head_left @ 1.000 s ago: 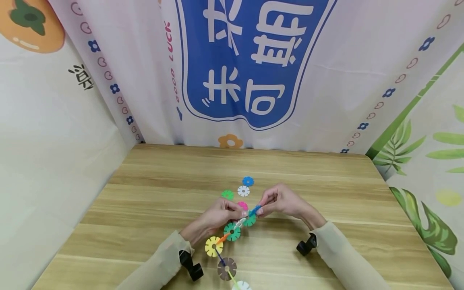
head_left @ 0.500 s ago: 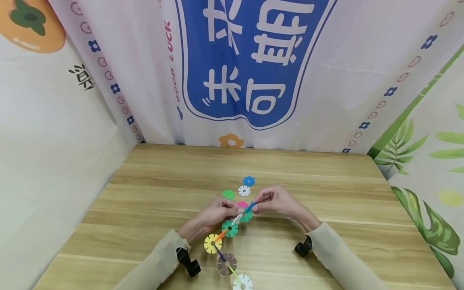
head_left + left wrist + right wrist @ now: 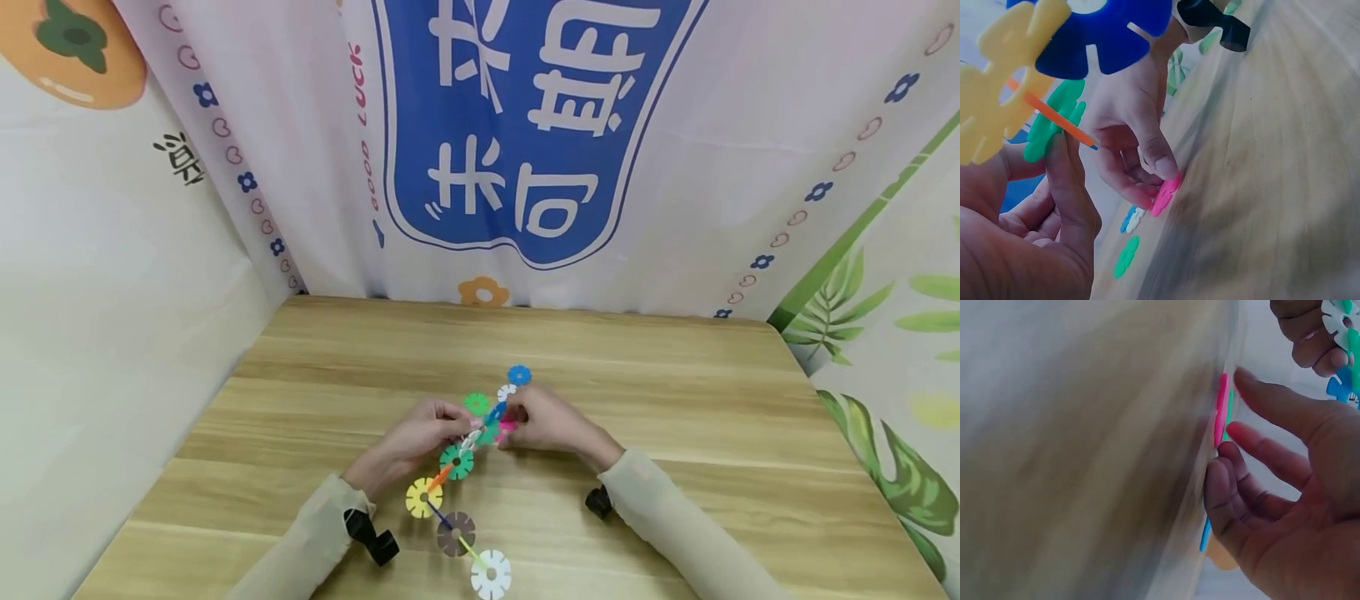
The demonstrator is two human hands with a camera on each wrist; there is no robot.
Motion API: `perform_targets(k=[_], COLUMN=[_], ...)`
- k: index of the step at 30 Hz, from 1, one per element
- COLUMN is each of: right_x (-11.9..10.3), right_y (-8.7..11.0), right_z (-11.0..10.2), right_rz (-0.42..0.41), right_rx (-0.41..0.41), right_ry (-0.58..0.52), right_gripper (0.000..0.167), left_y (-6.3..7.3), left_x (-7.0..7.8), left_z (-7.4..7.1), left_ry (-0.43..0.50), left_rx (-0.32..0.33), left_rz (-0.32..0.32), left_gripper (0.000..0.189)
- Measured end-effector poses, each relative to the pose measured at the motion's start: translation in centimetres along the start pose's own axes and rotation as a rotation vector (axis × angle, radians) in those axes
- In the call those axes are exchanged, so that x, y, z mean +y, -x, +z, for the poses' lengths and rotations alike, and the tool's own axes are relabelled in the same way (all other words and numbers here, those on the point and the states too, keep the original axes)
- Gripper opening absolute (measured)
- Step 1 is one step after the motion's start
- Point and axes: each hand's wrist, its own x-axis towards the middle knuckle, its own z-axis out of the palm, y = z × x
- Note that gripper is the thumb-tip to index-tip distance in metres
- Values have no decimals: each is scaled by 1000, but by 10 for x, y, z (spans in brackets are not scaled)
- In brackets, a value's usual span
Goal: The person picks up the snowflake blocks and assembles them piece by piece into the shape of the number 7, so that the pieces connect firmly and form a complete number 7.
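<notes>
My left hand point(image 3: 420, 433) pinches a chain of slotted snowflake discs point(image 3: 456, 533) near its far end and holds it above the table. Linked in that chain are white, brown, yellow, orange, green and blue discs. Low over the tabletop is my right hand point(image 3: 555, 423), its thumb and forefinger spread at a loose pink snowflake disc point(image 3: 1165, 195). In the right wrist view, the pink disc point(image 3: 1220, 412) lies flat just beyond those fingertips, which stand apart from each other. The left fingers partly hide the chain's far end.
Beyond the hands, a green disc point(image 3: 476, 403), a white disc point(image 3: 506, 392) and a blue disc point(image 3: 519, 375) lie loose on the wooden table point(image 3: 360, 350). Printed cloth point(image 3: 675, 208) hangs behind the table and along both sides.
My right hand has let go of the blue disc at the chain's end and moved down to the pink disc. The left hand has shifted slightly left with the chain.
</notes>
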Motion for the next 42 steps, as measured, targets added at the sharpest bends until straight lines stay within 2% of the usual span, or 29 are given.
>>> perform_targets(k=[6, 12, 17, 23, 28, 35, 42], right_x=[-3, -5, -7, -5, 3, 10, 9], right_y=[2, 9, 17, 29, 39, 49, 51], right_z=[1, -3, -6, -18, -35, -58, -63], right_rz=[55, 151, 195, 192, 220, 281, 310], right_rx=[-34, -43, -29, 1, 70, 190, 208], right_ry=[21, 5, -47, -103, -253, -605, -759], right_gripper=[22, 26, 17, 7, 12, 21, 28], left_y=[-2, -3, -5, -6, -10, -12, -14], left_x=[-1, -2, -2, -1, -2, 0, -1], left_z=[2, 4, 6, 8, 11, 16, 22], left_ry=[-11, -27, -26, -30, -47, -52, -57], left_rx=[2, 16, 7, -15, -16, -36, -55], left_rz=[-5, -17, -14, -1, 8, 6, 5], left_gripper=[19, 19, 20, 24, 23, 19, 20])
